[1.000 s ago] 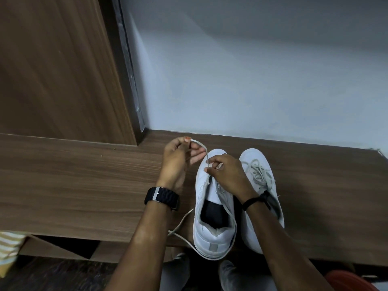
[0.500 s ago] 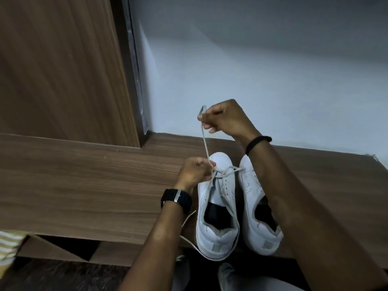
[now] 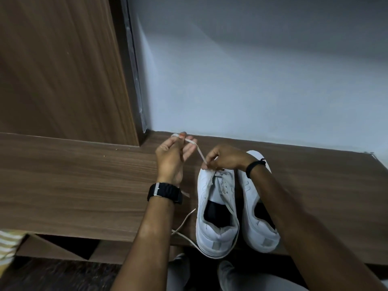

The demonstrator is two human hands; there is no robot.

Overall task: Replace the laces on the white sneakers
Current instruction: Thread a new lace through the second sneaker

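A lace is being pulled through the near sneaker on the wooden shelf.

The lace point(image 3: 200, 153) should be kept flat and pulled snug over the left sneaker point(image 3: 217, 211). It is pinched low by the right hand point(image 3: 223, 159), fingers curled; farther off it is pinched high by the raised left hand point(image 3: 172, 156).

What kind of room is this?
Probably a room at home: a wood-look ledge runs along a plain pale wall beside a tall wooden panel, and white sneakers sit on the ledge.
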